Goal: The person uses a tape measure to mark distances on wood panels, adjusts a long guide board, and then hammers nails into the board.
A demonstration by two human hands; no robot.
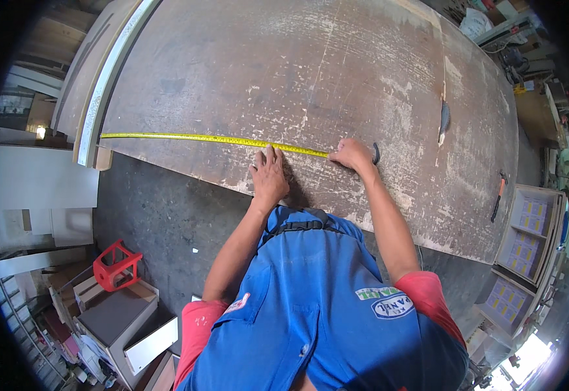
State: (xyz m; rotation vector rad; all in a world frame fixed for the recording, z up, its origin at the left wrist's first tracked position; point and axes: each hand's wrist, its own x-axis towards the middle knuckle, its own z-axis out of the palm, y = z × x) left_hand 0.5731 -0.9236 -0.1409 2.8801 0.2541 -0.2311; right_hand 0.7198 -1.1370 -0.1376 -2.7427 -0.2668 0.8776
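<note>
A yellow tape measure (219, 139) runs nearly straight across a worn brown wooden worktop (245, 72). Its far-left end meets a pale straight rail (105, 91) that crosses the worktop's left side. My right hand (353, 155) is closed around the other end, where the blade comes out; the case is mostly hidden by the fingers, and a dark loop shows beside them. My left hand (271, 177) lies on the worktop near its front edge, fingers apart, fingertips touching the lower edge of the blade.
To the right lie an orange-and-black hand tool (498, 197) and a dark, narrow object (444, 117). A shelf unit (525, 228) with purple-printed packs stands beyond. On the floor side at lower left, a red plastic stool (117, 266) rests by panels and a cabinet (112, 319).
</note>
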